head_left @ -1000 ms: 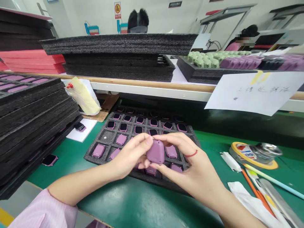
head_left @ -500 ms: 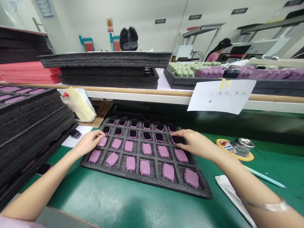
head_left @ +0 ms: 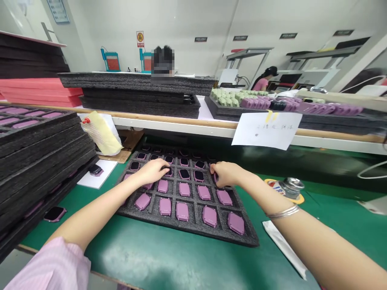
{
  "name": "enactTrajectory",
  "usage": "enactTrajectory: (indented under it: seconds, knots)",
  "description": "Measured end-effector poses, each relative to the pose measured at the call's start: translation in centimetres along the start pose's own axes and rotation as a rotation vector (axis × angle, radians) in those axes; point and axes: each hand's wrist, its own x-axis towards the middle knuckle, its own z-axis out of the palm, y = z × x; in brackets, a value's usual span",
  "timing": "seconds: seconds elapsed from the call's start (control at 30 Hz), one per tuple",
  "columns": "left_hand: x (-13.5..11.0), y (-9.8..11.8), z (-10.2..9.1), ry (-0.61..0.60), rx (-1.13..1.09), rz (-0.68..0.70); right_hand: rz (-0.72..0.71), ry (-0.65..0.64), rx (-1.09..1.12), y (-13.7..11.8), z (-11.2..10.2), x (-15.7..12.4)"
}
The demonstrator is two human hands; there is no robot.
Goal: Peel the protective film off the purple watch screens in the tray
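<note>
A black foam tray (head_left: 193, 231) lies on the green table, its square pockets holding smartwatch cases. The nearer two rows show purple backs, such as one purple watch case (head_left: 182, 211); rows farther back show dark screens, like this smartwatch (head_left: 184, 174). Over the tray's middle, my left hand (head_left: 153, 171) has its fingertips closed on a dark-screened watch (head_left: 169, 172), partly hidden by them. At the right side my right hand (head_left: 227, 173) is closed on another watch (head_left: 215, 177), of which only a purple edge shows.
At left stand stacked foam trays (head_left: 45, 161), with a loose watch (head_left: 55, 214) beside them. On the right lie a tape roll (head_left: 299, 199) with a metal-topped jar (head_left: 292, 187), and a white strip (head_left: 284, 247). A shelf (head_left: 169, 125) crosses behind. Two people are beyond it.
My left hand has moved right from the tray's left edge to a middle column. My right hand's fingers have curled closed around a watch. The view has shifted slightly.
</note>
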Motion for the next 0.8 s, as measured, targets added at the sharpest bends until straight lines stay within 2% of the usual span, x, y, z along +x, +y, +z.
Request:
enactTrajectory:
  seconds: [0.17,0.33,0.43,0.5,0.7,0.8]
  knots:
    - [2.6,-0.1,0.7,-0.097,0.082,-0.05,-0.04,0.105,-0.002,-2.7,-0.9,0.3]
    - [3.8,0.0,-1.1,-0.229,0.105,-0.135,-0.116,0.055,0.051,-4.3,-0.1,1.8]
    - [4.4,1.0,-1.7,-0.246,0.059,-0.144,-0.11,0.022,0.064,-4.5,0.2,2.6]
    - [4.8,2.1,-1.1,-0.208,0.027,-0.146,-0.098,0.009,0.073,-4.7,0.2,2.9]
    - [5.2,5.7,2.8,-0.131,0.043,-0.207,-0.069,0.0,0.077,-5.2,0.1,3.0]
    - [5.2,6.3,3.2,-0.111,0.013,-0.198,-0.075,0.018,0.084,-4.9,0.2,2.7]
